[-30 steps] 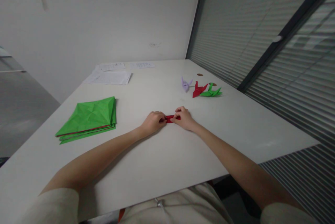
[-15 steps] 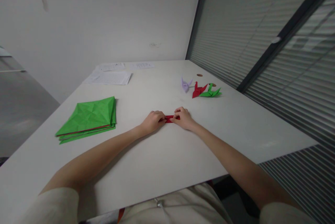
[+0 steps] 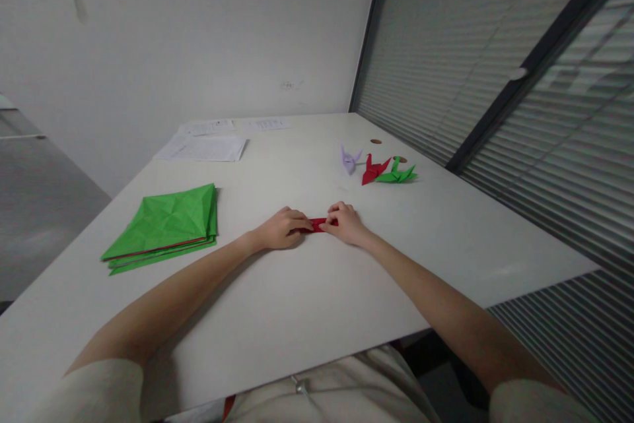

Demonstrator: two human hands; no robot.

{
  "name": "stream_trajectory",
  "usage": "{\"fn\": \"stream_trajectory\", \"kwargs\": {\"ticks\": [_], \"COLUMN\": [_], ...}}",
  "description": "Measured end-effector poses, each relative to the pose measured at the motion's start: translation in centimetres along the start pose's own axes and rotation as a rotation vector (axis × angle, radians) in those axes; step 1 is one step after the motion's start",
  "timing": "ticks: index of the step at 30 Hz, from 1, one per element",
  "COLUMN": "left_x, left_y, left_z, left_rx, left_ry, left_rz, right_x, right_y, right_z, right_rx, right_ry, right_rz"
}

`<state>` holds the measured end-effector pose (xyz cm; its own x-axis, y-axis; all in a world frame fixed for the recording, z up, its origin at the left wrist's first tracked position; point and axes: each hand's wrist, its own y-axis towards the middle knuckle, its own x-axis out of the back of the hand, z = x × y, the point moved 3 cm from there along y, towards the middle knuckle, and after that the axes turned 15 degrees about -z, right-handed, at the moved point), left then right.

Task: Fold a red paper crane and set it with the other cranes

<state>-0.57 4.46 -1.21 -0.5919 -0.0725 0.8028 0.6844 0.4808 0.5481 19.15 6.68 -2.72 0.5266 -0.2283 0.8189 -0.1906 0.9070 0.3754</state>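
Note:
A narrow strip of folded red paper (image 3: 316, 225) lies on the white table between my two hands, its ends partly covered by fingers. My left hand (image 3: 282, 228) is on its left end, the fingertips resting over the paper and the thumb tucked close below. At the right end, my right hand (image 3: 347, 222) pinches the paper between thumb and forefinger, with the other fingers curled above. Beyond my right hand are three folded paper cranes: a lilac one (image 3: 349, 160), a red one (image 3: 374, 170) and a green one (image 3: 397, 173).
To the left lies a stack of creased green paper sheets (image 3: 168, 218) with red edges between them. Printed papers (image 3: 203, 147) lie at the table's far left. Two round holes show near the right edge, beside a window with blinds (image 3: 475, 66).
My left hand has shifted slightly left along the red paper, and its fingers are stretched out more. My right hand keeps its pinch in nearly the same place. The view has moved slightly.

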Motion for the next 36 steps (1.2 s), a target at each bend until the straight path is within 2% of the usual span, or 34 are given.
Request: {"fn": "stream_trajectory", "kwargs": {"ticks": [5, 10, 19, 32, 36], "left_x": [-0.1, -0.3, 0.0, 0.1, 0.1], "left_y": [-0.1, 0.0, 0.0, -0.3, -0.3], "left_z": [-0.5, -0.6, -0.3, -0.1, 0.0], "left_rx": [-0.055, -0.050, -0.057, -0.042, -0.054], "left_ry": [0.078, 0.104, 0.059, 0.006, 0.002], "left_rz": [0.047, 0.080, 0.076, 0.043, 0.044], "right_x": [-0.1, -0.2, 0.3, 1.8, 2.6], "right_y": [-0.2, -0.4, -0.6, -0.1, 0.4], "right_z": [0.0, 0.0, 0.0, -2.8, -3.2], "right_rx": [0.017, 0.035, -0.034, -0.102, -0.074], "right_ry": [-0.021, -0.030, -0.095, -0.150, -0.061], "right_rz": [-0.021, -0.049, -0.034, 0.015, 0.068]}}
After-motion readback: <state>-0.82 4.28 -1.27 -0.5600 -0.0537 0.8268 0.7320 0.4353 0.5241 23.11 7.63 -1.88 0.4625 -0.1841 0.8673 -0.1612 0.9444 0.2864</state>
